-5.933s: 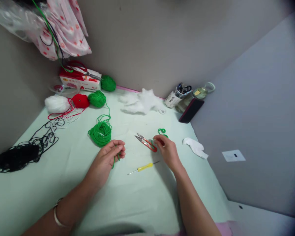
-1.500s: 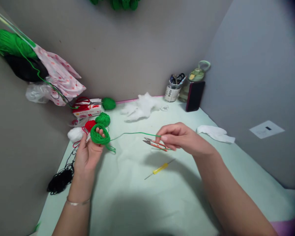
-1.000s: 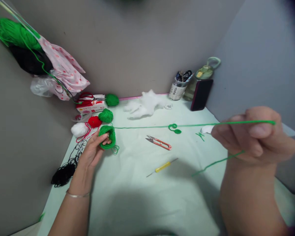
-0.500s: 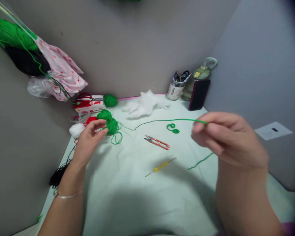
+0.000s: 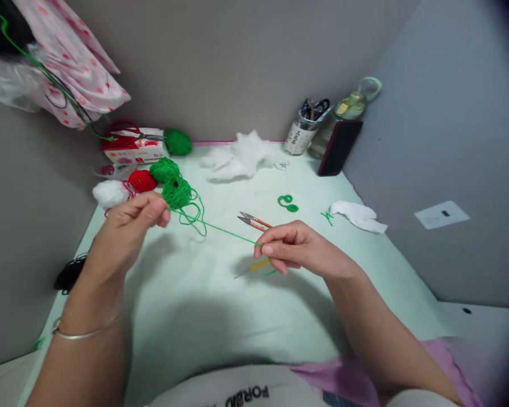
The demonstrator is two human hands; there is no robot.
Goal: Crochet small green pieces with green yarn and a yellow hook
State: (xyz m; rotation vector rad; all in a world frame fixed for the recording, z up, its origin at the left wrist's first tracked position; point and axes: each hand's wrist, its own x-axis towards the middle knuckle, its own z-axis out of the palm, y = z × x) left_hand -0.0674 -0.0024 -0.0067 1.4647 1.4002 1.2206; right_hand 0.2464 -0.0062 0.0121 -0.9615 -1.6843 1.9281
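Between my two hands a strand of green yarn (image 5: 227, 230) is stretched fairly straight. My left hand (image 5: 131, 226) pinches it near the green yarn ball (image 5: 177, 192), from which loose loops trail onto the table. My right hand (image 5: 294, 247) pinches the strand between thumb and fingers, above the table's middle. Just behind the right hand lie orange-handled thread snips (image 5: 254, 221), their handles partly covered. Under that hand a yellow-handled crochet hook (image 5: 259, 264) shows in part, with a short green yarn end beside it.
A small curled green crochet piece (image 5: 289, 204) lies beyond my right hand. White stuffing (image 5: 246, 157), a pen jar (image 5: 300, 134), a bottle (image 5: 351, 106) and a phone (image 5: 340, 148) stand or lie at the back. Red yarn (image 5: 142, 181), white yarn (image 5: 110, 194) and a box (image 5: 136, 150) are left.
My right hand has come down and toward the middle with the yarn. My left hand has closed on the strand near the ball. The view has shifted, showing more table at right.
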